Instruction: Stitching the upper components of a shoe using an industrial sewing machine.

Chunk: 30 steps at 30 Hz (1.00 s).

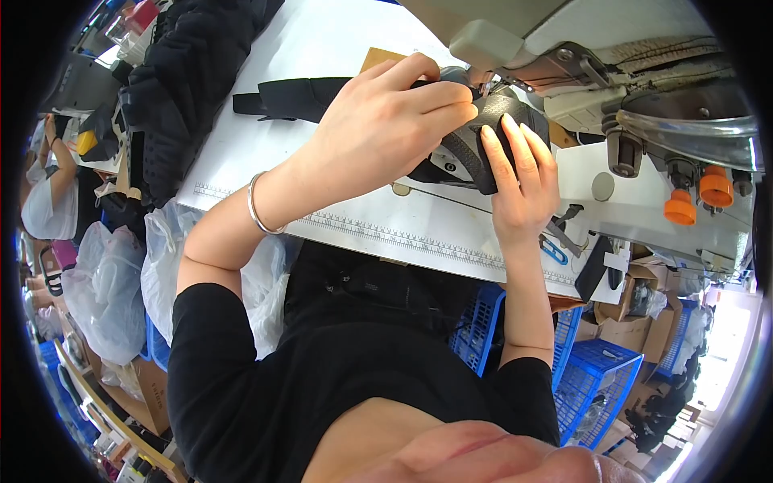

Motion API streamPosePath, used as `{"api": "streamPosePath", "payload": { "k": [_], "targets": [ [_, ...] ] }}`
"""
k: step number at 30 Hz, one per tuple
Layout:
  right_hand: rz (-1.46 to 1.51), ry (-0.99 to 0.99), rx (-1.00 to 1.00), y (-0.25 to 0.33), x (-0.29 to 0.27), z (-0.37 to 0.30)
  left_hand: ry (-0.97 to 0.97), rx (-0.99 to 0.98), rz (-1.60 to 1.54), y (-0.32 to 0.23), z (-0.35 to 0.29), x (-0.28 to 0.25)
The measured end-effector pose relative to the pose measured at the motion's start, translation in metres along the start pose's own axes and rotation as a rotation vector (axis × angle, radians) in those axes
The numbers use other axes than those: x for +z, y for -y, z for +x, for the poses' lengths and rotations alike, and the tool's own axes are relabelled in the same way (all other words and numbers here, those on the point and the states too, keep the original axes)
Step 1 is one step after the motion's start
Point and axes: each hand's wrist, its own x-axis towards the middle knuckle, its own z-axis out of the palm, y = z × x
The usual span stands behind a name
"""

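Observation:
A black sewn piece (465, 150) with a textured surface lies curved under the needle area of the sewing machine (515, 56). My left hand (386, 117), with a silver bangle on its wrist, reaches across from the left. Its fingers are bent and pinched together at the piece's upper edge, just left of the needle. Flat on the right part of the piece rest the stretched fingers of my right hand (523, 173); its thumb is hidden. A long black strip (294, 98) extends leftward from beneath my left hand.
The white table (338, 205) has a ruler scale along its near edge. Blue-handled snips (554, 251) lie at its right. A heap of black pieces (181, 88) covers the left side. Blue crates (596, 386) and plastic bags (109, 290) stand below.

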Motion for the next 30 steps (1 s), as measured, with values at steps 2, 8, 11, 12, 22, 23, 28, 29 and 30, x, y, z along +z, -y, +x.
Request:
{"api": "streamPosePath", "payload": {
  "k": [2,8,11,12,22,23,28,29,30],
  "targets": [
    [-0.001,0.004,0.002,0.001,-0.001,0.0,-0.001,0.005,-0.001,0.001,-0.001,0.0],
    [-0.005,0.008,0.016,0.002,-0.002,0.0,-0.011,0.003,-0.018,0.002,-0.002,0.003],
    [0.01,-0.004,0.025,0.0,0.001,-0.001,-0.022,-0.013,-0.027,0.001,-0.002,0.005],
    [0.017,-0.014,0.03,0.0,0.002,-0.002,-0.029,-0.021,-0.027,0.0,-0.003,0.006],
    [0.01,-0.021,0.041,-0.003,0.002,0.0,-0.095,-0.041,-0.034,0.001,-0.003,0.017],
    [0.008,-0.021,0.04,-0.002,0.001,-0.001,-0.095,-0.047,-0.051,-0.001,-0.003,0.017],
    [-0.007,-0.037,0.035,0.001,0.003,-0.002,-0.122,-0.037,-0.047,0.0,-0.006,0.017],
    [-0.016,-0.042,0.034,0.001,0.004,-0.002,-0.122,-0.039,-0.039,0.0,-0.005,0.017],
    [-0.016,-0.043,0.036,0.003,0.003,-0.001,-0.121,-0.04,-0.031,0.001,-0.005,0.017]
  ]
}}
